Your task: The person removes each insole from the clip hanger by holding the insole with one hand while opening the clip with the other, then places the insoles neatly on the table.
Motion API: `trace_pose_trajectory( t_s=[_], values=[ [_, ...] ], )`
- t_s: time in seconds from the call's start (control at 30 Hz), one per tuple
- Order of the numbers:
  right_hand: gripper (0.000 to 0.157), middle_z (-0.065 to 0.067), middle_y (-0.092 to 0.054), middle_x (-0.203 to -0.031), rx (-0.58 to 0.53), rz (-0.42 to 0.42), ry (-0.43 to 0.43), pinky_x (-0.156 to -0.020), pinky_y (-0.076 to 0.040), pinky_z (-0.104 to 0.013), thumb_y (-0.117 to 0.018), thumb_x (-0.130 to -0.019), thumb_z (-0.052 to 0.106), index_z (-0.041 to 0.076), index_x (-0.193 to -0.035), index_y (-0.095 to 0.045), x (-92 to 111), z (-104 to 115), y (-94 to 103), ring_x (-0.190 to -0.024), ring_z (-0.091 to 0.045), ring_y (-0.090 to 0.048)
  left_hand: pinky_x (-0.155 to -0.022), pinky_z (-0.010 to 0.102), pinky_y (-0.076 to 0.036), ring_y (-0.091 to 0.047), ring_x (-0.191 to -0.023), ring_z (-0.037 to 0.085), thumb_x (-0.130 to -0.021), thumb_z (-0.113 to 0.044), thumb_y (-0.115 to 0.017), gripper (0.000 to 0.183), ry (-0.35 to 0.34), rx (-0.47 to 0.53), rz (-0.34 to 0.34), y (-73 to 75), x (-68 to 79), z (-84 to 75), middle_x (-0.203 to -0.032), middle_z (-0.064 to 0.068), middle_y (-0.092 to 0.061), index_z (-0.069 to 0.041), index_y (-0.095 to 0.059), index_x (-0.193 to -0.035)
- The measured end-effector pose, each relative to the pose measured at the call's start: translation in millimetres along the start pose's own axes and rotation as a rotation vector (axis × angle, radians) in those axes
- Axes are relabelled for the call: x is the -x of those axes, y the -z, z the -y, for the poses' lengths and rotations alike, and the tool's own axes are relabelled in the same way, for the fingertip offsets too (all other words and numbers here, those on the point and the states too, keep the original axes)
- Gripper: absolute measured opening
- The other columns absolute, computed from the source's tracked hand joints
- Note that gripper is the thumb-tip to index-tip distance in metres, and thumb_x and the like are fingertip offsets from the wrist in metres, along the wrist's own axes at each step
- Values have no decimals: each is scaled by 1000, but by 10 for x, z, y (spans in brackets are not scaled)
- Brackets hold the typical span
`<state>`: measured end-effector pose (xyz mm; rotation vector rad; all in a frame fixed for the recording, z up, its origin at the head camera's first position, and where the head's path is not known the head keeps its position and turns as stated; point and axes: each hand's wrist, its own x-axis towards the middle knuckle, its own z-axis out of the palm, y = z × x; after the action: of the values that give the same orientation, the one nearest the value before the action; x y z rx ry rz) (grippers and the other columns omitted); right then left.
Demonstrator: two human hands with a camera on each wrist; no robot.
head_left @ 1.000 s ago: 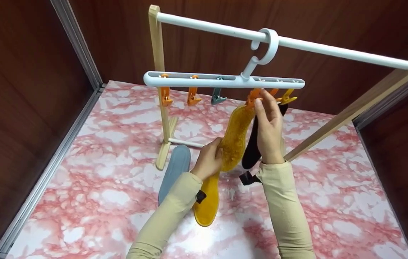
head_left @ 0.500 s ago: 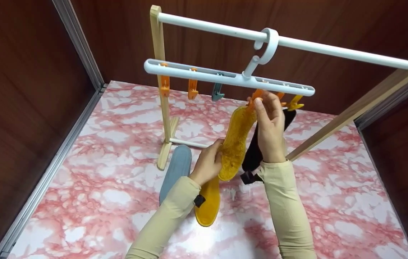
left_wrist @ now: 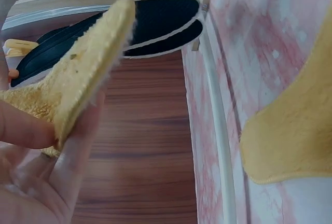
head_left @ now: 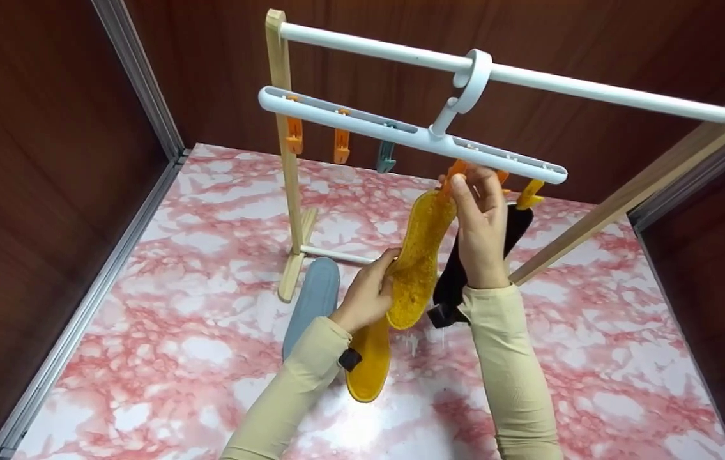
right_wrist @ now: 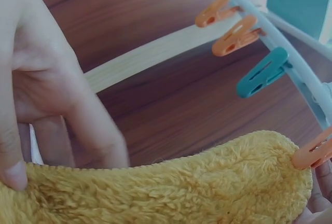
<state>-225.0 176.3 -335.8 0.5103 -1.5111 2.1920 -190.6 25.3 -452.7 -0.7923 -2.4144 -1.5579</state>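
Note:
My left hand (head_left: 365,295) pinches a fuzzy mustard-yellow insole (head_left: 421,275) by its side edge, thumb on the plush face in the left wrist view. At the insole's upper end, my right hand (head_left: 482,236) grips an orange clip (head_left: 453,176) of a white clip hanger (head_left: 368,124). The right wrist view shows this clip (right_wrist: 314,151) over the insole's rounded tip. The hanger slopes down to the right. Black insoles (left_wrist: 161,19) hang beyond, partly hidden by my right hand in the head view, near a yellow clip (head_left: 531,193).
Two orange clips and a teal clip (head_left: 386,156) hang free on the hanger's left half. A white rod (head_left: 362,46) on wooden posts carries the hanger. On the pink marbled surface lie another yellow insole (head_left: 372,374) and a grey-blue insole (head_left: 314,297). Brown panels (head_left: 36,160) surround it.
The hanger has tipped, its left end rising and its right end sinking. The held insole's lower end has moved slightly down, and the black insoles have swung right. Both hands keep their grips.

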Motion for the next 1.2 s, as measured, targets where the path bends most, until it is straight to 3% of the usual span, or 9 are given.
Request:
trace_pose_trajectory(
  t_s=[0.07,0.2,0.23,0.3,0.37,0.47,0.67,0.9,1.2],
  values=[
    [12,-9,-56,-100,-2,1,1,-98,-45,-39,-53,-95,2,5,-105,-58,5,-1,-5,-99,-26,-61,-84,36,-46,-62,-92,22,-88,11,-42,53,-8,20,28,16,-5,-3,-138,19,-51,0,-41,-140],
    [9,-8,-54,-99,0,-10,0,-99,-45,-40,-54,-94,2,5,-102,-57,10,2,-2,-101,-27,-61,-72,30,-38,-58,-86,18,-84,14,-41,63,-30,36,84,40,-8,-15,-137,19,-52,-3,-35,-144],
    [9,-8,-54,-99,0,-10,-2,-99,-45,-41,-54,-94,2,5,-102,-57,9,4,0,-102,-27,-61,-70,29,-36,-57,-84,17,-84,14,-41,64,-34,39,96,44,-7,-19,-133,20,-55,-4,-35,-144],
    [8,-7,-55,-99,-3,-12,-9,-99,-45,-41,-54,-94,2,6,-101,-57,5,7,6,-102,-28,-62,-74,29,-37,-57,-101,22,-83,14,-41,64,-40,41,108,50,-4,-26,-124,21,-60,-5,-34,-144],
    [7,-8,-56,-100,-10,-13,-17,-99,-45,-42,-54,-95,3,5,-101,-57,0,12,11,-100,-27,-62,-71,29,-36,-55,-88,22,-83,14,-41,64,-43,39,113,53,4,-30,-108,23,-63,-5,-35,-144],
    [12,-10,-59,-103,-19,-24,-33,-99,-45,-41,-55,-95,4,4,-106,-60,2,18,16,-100,-28,-64,-75,31,-40,-56,-89,23,-84,13,-42,63,-43,25,110,52,24,-31,-108,22,-63,-5,-35,-144],
    [29,-13,-65,-109,45,-50,-48,-92,-50,-39,-55,-96,9,0,-123,-62,13,26,12,-99,-27,-67,-86,36,-45,-58,-106,28,-84,14,-41,66,-18,59,111,44,90,-30,-127,21,-57,-7,-34,-146],
    [27,-13,-65,-102,15,-67,-55,-94,-49,-39,-56,-95,7,-1,-119,-63,-5,10,-4,-98,-27,-67,-104,43,-40,-51,-124,31,-86,13,-41,62,12,87,119,32,205,-24,-141,18,-48,-6,-34,-145],
    [38,-13,-63,-105,-8,-64,-78,-95,-48,-37,-62,-92,10,-6,-126,-56,13,0,12,-98,-28,-67,-103,43,-42,-53,-121,32,-83,14,-42,62,14,68,80,50,342,51,-139,20,-50,-3,-37,-143]
  ],
)
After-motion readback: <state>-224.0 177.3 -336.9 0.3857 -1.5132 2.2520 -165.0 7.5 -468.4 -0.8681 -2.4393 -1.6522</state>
